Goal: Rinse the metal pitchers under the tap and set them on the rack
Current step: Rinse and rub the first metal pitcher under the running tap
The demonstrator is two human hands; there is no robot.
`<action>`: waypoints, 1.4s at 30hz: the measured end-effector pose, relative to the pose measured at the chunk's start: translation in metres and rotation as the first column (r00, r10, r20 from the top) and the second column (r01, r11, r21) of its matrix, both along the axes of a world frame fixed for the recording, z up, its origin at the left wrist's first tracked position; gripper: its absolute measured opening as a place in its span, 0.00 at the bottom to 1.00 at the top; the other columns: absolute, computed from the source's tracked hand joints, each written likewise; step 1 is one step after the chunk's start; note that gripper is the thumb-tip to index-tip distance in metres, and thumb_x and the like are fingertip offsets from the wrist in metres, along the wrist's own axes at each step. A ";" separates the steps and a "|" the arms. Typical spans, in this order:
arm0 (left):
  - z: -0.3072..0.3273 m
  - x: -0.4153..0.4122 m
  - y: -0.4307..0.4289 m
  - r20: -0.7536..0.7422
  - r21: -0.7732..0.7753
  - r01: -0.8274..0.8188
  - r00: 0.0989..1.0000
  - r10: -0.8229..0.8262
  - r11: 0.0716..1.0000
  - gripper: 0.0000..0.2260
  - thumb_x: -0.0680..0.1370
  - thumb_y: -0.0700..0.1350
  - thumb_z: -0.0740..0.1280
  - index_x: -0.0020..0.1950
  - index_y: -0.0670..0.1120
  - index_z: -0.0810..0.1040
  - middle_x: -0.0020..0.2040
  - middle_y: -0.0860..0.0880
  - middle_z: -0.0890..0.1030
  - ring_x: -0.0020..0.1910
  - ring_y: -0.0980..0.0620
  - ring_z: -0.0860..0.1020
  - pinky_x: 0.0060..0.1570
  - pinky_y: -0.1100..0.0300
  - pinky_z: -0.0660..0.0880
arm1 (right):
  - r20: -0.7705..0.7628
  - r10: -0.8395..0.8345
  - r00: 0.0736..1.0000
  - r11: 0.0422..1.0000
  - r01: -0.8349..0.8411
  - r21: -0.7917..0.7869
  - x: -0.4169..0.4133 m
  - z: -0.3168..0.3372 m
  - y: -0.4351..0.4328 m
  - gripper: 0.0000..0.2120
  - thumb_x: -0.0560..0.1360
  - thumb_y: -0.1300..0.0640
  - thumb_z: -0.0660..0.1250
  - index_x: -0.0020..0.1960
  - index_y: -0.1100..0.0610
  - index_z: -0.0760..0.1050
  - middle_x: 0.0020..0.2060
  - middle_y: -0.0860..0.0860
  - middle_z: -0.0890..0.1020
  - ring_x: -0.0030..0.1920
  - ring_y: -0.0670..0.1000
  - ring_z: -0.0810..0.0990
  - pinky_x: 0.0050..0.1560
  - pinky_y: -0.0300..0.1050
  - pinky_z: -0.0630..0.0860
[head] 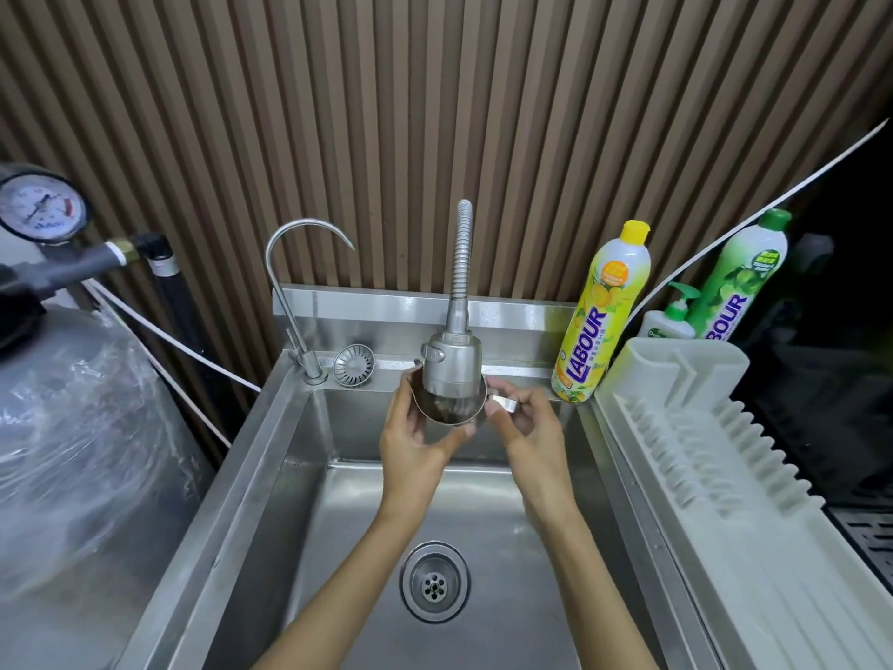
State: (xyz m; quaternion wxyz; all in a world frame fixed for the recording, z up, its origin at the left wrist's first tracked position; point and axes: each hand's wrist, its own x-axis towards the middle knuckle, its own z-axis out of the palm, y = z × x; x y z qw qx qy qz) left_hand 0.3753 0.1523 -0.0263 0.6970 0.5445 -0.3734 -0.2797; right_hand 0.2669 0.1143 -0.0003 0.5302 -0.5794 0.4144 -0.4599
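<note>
Held the metal pitcher (447, 412) at the centre of the frame, directly under the spray head (452, 365) of the tap, with the mouth turned up toward the camera and the upper rim hidden behind that head. Cupped its body from the left with the left hand (410, 442), fingers curled round the far side and the thumb laid along the near lower rim. Pinched its flat handle (505, 406), pointing to the right, between the thumb and the bent fingers of the right hand (526, 423). Held it over the back part of the steel sink (270, 476), well above the round drain (434, 581) in the lower centre. Could not tell whether water ran from the head.

Saw a small round strainer (354, 365) on the back ledge, left of the spray head, just beside the base of a thin curved tap (290, 263). Saw the pale plastic rack (725, 452) at the right of the frame, just beside the sink. Saw a yellow detergent bottle (601, 316) upright at the sink's back right corner, and behind the rack a white pump bottle (671, 321) and a green detergent bottle (739, 278). Saw a pressure gauge (41, 203) in the upper left, over a tank (72, 427) wrapped in clear plastic. Saw a brown ribbed wall (435, 113) across the top.
</note>
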 end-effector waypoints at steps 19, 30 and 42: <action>-0.013 -0.008 0.010 0.003 0.299 0.078 0.997 -0.082 0.951 0.24 0.56 0.57 0.78 0.49 0.50 0.80 0.49 0.49 0.84 0.49 0.54 0.81 0.52 0.63 0.75 | -0.520 -0.274 0.809 0.956 0.169 -0.241 -0.015 0.020 0.006 0.07 0.71 0.53 0.70 0.42 0.55 0.75 0.39 0.50 0.83 0.42 0.51 0.80 0.45 0.45 0.75; 0.009 0.007 0.015 0.341 0.024 -0.120 0.934 0.105 0.992 0.40 0.60 0.31 0.77 0.58 0.66 0.65 0.56 0.69 0.71 0.57 0.78 0.67 0.55 0.81 0.62 | 0.587 0.100 0.803 0.904 -0.320 0.284 0.009 -0.032 0.005 0.08 0.73 0.65 0.64 0.38 0.59 0.66 0.51 0.59 0.79 0.49 0.55 0.80 0.55 0.47 0.79; 0.004 0.000 0.017 0.135 0.324 -0.051 0.991 0.008 0.945 0.26 0.52 0.61 0.78 0.45 0.52 0.81 0.46 0.52 0.80 0.43 0.58 0.82 0.44 0.71 0.74 | -0.381 -0.153 0.912 0.986 0.168 0.008 -0.016 0.021 0.003 0.10 0.70 0.53 0.72 0.34 0.54 0.73 0.33 0.53 0.81 0.35 0.56 0.82 0.39 0.56 0.82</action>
